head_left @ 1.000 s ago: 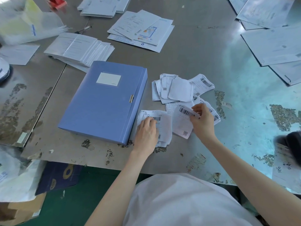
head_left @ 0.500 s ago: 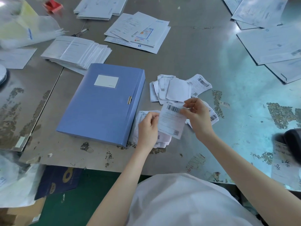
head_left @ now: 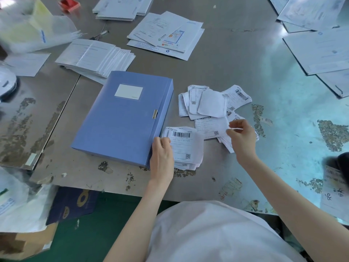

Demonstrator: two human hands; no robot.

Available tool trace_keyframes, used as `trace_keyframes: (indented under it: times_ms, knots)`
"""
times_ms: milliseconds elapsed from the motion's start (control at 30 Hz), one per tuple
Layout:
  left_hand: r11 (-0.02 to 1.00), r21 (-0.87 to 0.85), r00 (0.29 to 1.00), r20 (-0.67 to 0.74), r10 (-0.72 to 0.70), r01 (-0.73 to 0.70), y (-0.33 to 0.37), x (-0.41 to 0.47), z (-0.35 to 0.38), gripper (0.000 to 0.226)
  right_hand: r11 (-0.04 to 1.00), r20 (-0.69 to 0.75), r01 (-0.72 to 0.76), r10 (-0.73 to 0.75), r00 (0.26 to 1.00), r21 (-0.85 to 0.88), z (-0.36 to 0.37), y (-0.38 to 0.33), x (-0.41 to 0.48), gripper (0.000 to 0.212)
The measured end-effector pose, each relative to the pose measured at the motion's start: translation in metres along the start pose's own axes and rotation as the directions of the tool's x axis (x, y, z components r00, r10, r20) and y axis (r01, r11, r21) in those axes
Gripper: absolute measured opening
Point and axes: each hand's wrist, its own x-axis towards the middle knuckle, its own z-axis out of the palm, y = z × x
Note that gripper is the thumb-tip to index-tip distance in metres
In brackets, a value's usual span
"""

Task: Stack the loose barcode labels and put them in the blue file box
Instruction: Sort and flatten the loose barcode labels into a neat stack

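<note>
The right hand (head_left: 242, 138) closes its grip on a slip's edge in the loose labels (head_left: 211, 104), likely to lift it. The left hand (head_left: 162, 154) steadies the neat stack (head_left: 186, 146); whether it is clasping or pressing, I cannot tell. The closed blue file box (head_left: 120, 118) lies just beside the stack, on a worn metal desk (head_left: 226, 72) strewn with papers (head_left: 166, 35).

Worn metal table (head_left: 217, 59): blue file box (head_left: 120, 118), barcode labels (head_left: 211, 104), paper stacks (head_left: 94, 57).

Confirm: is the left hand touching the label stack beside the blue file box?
Touching. Head view: the left hand has its fingertips lying on the left edge of the label stack, with no gap visible.
</note>
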Motion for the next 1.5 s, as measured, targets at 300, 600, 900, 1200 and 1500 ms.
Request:
trace_keyframes:
  times_ms: [300, 600, 900, 1200, 1500]
  knots:
    - [0.969, -0.126, 0.977, -0.004, 0.214, -0.213, 0.042, 0.023, 0.007, 0.021, 0.965, -0.152, -0.060, 0.021, 0.988, -0.256, -0.040, 0.020, 0.024, 0.045]
    - [0.895, -0.071, 0.838, 0.326, 0.438, -0.440, 0.102, 0.059, 0.036, 0.028, 0.975, -0.137, -0.167, 0.148, 0.979, -0.145, -0.056, 0.027, 0.038, 0.033]
    - [0.869, 0.115, 0.799, 0.466, 0.380, -0.481, 0.109, 0.073, 0.063, 0.039, 0.945, -0.096, -0.320, 0.325, 0.941, 0.064, -0.058, 0.037, 0.049, 0.033]
    - [0.925, -0.151, 0.883, 0.279, 0.377, -0.348, 0.108, 0.079, 0.048, 0.029, 0.967, -0.097, -0.250, 0.255, 0.962, 0.058, -0.054, 0.041, 0.046, 0.025]
    - [0.776, -0.398, 0.784, 0.191, 0.591, -0.489, 0.110, 0.047, 0.053, 0.038, 0.977, -0.071, -0.187, 0.194, 0.978, 0.100, -0.085, 0.024, 0.047, 0.026]
